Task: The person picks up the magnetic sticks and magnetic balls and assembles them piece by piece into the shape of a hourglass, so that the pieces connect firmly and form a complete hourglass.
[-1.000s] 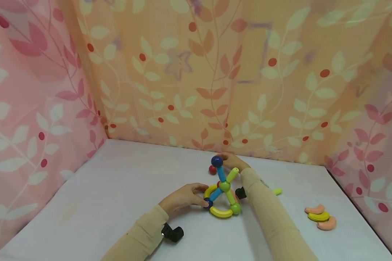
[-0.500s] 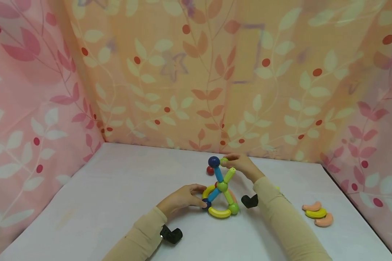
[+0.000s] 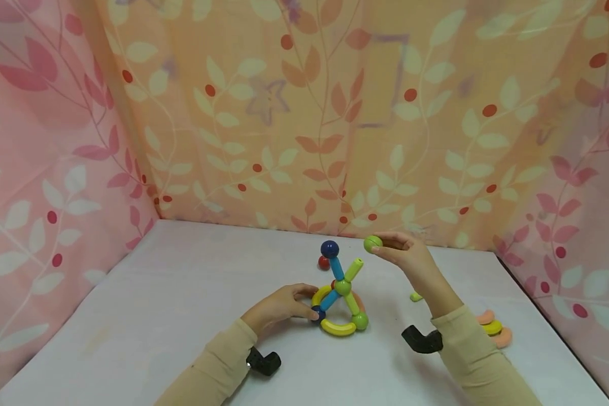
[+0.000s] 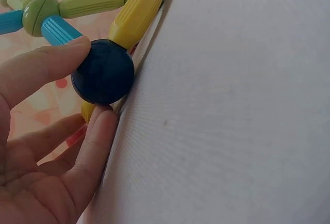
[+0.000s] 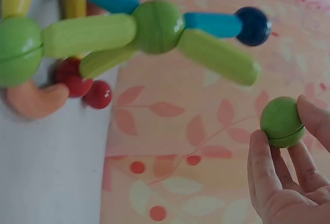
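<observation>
The right hand (image 3: pixel 411 256) pinches a green ball (image 3: pixel 373 243) in its fingertips, raised above the table (image 3: pixel 157 293) just right of the rod-and-ball figure (image 3: pixel 341 293) (apart from its free green rod). The left hand (image 3: pixel 281 307) grips the figure's dark blue base ball (image 4: pixel 103 72).

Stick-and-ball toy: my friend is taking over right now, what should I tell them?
Left hand pinches the dark blue ball at the toy's base, steadying it on the table.
Right hand holds a green ball in the air, apart from the toy.
Done: sticks and curved pieces are joined around a green hub.
Left: the raised green stick has a bare tip; probably the ball goes there.
</observation>
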A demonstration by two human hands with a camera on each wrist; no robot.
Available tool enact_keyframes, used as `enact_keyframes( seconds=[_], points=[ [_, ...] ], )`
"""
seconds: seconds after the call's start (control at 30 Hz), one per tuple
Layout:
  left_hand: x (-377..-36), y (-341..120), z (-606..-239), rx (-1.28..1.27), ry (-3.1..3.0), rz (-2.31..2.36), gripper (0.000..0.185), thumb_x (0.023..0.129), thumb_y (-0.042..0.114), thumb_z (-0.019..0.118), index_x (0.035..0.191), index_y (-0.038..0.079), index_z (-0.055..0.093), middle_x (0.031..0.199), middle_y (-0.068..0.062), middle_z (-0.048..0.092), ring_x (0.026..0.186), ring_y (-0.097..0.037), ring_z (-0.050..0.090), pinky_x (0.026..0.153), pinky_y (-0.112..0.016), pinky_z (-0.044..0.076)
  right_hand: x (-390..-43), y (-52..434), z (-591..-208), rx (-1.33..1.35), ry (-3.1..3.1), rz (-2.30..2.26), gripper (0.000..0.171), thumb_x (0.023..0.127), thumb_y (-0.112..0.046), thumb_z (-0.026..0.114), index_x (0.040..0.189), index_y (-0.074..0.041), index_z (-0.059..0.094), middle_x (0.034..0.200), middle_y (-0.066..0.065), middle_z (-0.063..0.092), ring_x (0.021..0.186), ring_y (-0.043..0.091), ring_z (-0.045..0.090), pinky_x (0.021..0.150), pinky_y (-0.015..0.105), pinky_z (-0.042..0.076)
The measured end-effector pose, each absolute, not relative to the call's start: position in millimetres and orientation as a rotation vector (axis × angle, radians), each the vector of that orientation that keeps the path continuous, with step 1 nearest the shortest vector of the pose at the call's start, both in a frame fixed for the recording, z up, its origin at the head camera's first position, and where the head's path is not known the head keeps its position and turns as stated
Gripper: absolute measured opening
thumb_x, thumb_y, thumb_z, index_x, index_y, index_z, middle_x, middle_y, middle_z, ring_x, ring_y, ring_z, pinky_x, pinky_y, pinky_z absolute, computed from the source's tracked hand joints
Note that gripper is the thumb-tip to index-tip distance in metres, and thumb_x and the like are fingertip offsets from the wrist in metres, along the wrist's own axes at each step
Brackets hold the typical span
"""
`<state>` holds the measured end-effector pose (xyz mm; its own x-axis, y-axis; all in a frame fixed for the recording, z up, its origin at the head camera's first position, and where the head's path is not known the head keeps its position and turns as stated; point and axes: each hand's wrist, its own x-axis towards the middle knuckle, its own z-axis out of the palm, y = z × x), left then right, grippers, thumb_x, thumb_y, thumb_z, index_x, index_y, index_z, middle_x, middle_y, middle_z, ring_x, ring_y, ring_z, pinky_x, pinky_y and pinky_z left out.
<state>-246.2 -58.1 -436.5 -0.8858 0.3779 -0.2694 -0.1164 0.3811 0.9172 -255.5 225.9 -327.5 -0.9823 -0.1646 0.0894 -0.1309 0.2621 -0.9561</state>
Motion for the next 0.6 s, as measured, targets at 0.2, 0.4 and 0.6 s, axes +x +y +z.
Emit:
enact_keyframes(
  seconds=[0.2, 0.4, 0.6],
  points=[
    [-244.9, -57.3, -436.4, 0.209, 2.213, 1.513, 0.064, 0.078, 0.017, 0.085, 0.136, 0.015, 0.059, 0.140, -0.008, 0.057, 0.137, -0.036, 0.043, 0.114, -0.061, 0.034, -240.0, 217.4, -325.7, -0.354, 2.516, -1.933, 0.048, 0.090, -0.021, 0.075, 0.130, 0.001, 0.060, 0.104, -0.016, 0.070, 0.102, 0.004, 0.066, 0.090, 0.016, 0.053],
    [-244.8, -57.2, -436.2, 0.205, 2.215, 1.508, 0.064, 0.077, 0.019, 0.086, 0.135, 0.016, 0.060, 0.140, -0.007, 0.058, 0.140, -0.038, 0.040, 0.115, -0.062, 0.032, -235.9, 212.4, -328.9, -0.307, 2.505, -1.953, 0.046, 0.090, -0.020, 0.074, 0.129, 0.001, 0.060, 0.103, -0.017, 0.070, 0.101, 0.002, 0.066, 0.090, 0.016, 0.053],
    [-245.3, -57.9, -435.4, 0.216, 2.217, 1.506, 0.064, 0.078, 0.019, 0.085, 0.136, 0.015, 0.059, 0.140, -0.008, 0.057, 0.136, -0.034, 0.044, 0.114, -0.060, 0.035, -238.0, 211.1, -332.3, -0.321, 2.480, -1.971, 0.044, 0.089, -0.016, 0.075, 0.127, 0.002, 0.061, 0.102, -0.016, 0.069, 0.102, 0.006, 0.065, 0.089, 0.017, 0.054]
  ],
)
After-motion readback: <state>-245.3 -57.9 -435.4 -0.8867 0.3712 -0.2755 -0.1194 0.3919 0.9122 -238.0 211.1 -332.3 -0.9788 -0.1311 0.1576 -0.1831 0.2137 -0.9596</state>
